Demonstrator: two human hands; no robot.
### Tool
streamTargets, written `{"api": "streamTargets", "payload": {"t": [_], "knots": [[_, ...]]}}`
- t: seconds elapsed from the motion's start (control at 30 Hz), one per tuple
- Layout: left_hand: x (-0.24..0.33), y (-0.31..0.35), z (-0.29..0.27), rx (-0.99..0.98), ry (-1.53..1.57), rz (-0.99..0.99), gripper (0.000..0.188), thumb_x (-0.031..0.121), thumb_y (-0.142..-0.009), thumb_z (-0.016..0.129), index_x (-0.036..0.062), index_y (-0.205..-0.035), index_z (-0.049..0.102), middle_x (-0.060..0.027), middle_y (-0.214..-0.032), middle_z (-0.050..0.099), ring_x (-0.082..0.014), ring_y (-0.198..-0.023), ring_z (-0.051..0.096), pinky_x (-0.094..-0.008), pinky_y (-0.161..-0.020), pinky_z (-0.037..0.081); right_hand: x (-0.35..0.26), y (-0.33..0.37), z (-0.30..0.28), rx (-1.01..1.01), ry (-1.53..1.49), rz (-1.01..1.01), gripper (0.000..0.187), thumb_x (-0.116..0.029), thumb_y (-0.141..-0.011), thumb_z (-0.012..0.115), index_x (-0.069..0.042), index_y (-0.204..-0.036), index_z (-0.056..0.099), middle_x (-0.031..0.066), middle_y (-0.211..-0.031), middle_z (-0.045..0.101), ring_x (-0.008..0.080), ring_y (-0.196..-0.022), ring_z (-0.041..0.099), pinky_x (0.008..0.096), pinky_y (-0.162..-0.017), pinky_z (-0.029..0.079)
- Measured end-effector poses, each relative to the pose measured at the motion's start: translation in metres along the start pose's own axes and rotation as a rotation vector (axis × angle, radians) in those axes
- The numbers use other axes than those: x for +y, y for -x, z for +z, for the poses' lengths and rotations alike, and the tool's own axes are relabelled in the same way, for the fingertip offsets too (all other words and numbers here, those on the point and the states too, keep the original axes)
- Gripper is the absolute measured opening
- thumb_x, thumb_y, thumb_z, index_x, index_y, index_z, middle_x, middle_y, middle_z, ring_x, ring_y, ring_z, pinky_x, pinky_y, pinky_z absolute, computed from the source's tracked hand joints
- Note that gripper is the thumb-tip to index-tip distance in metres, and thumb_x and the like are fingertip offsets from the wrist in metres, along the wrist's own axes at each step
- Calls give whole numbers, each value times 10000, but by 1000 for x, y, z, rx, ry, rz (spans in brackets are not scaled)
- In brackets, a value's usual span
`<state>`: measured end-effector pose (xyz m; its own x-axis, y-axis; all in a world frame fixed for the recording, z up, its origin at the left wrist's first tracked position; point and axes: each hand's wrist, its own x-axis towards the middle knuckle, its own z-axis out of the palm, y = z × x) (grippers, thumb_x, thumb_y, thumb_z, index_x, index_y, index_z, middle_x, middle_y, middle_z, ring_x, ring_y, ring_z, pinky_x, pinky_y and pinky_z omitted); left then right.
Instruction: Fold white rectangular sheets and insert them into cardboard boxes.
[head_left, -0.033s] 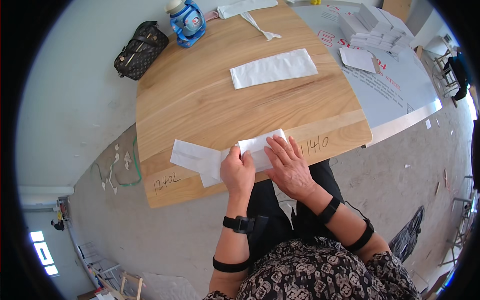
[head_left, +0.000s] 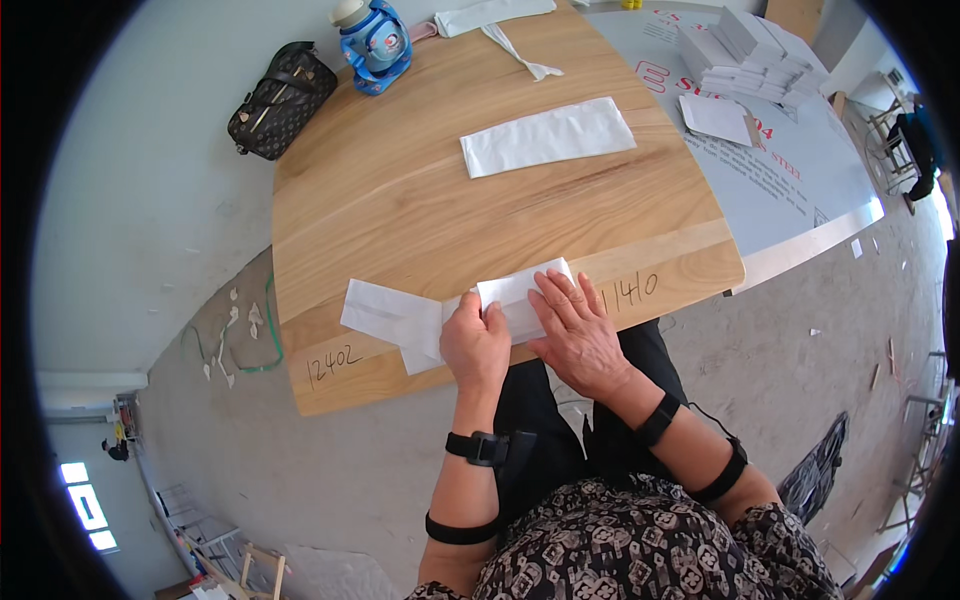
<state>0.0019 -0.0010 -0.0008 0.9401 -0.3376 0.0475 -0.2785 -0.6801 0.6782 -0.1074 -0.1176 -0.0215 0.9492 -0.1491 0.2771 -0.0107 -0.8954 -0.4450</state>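
At the near edge of the wooden table lies a folded white paper sheet [head_left: 390,312], with one loose flap sticking out to the left. My left hand [head_left: 475,345] is closed on it near the middle, thumb and curled fingers gripping a fold. The folded right part of the paper passes under my right hand [head_left: 582,340], whose fingers are stretched out and press flat on it. Farther up the table rests a flat white paper strip [head_left: 548,138], apart from both hands.
The wooden table [head_left: 400,220] bears a blue bottle [head_left: 376,48], a dark patterned handbag [head_left: 283,100], another white strip [head_left: 495,15] and a twisted white strip [head_left: 520,52] at its far end. At right, a metal-topped table [head_left: 800,200] holds stacked white paper [head_left: 750,55].
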Motion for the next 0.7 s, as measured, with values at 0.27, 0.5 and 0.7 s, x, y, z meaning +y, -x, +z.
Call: {"api": "streamTargets", "payload": {"t": [0.27, 0.5, 0.7], "knots": [[-15, -2, 6, -43, -193, -4, 154, 177, -807, 644, 34, -794, 585, -165, -714, 650, -368, -689, 645, -470, -616, 498, 4, 2, 4, -131, 74, 56, 753, -470, -841, 618, -60, -1425, 378, 192, -1517, 272, 329, -1430, 219, 507, -1164, 131], [-31, -1, 0, 34, -266, 56, 122, 155, -806, 654, 63, -783, 579, -134, -713, 626, -354, -660, 623, -459, -593, 486, 2, 1, -3, -189, 72, 4, 813, -545, -744, 691, -313, -1452, 368, 278, -1518, 183, 412, -1438, 134, 569, -1152, 100], [-90, -23, -41, 455, -202, -84, 155, 160, -791, 686, 59, -868, 597, -107, -787, 616, -311, -849, 599, -446, -717, 476, -4, -6, -14, -281, 118, -8, 891, -512, -654, 782, -359, -1438, 388, 342, -1492, 168, 467, -1426, 101, 626, -1133, 74]]}}
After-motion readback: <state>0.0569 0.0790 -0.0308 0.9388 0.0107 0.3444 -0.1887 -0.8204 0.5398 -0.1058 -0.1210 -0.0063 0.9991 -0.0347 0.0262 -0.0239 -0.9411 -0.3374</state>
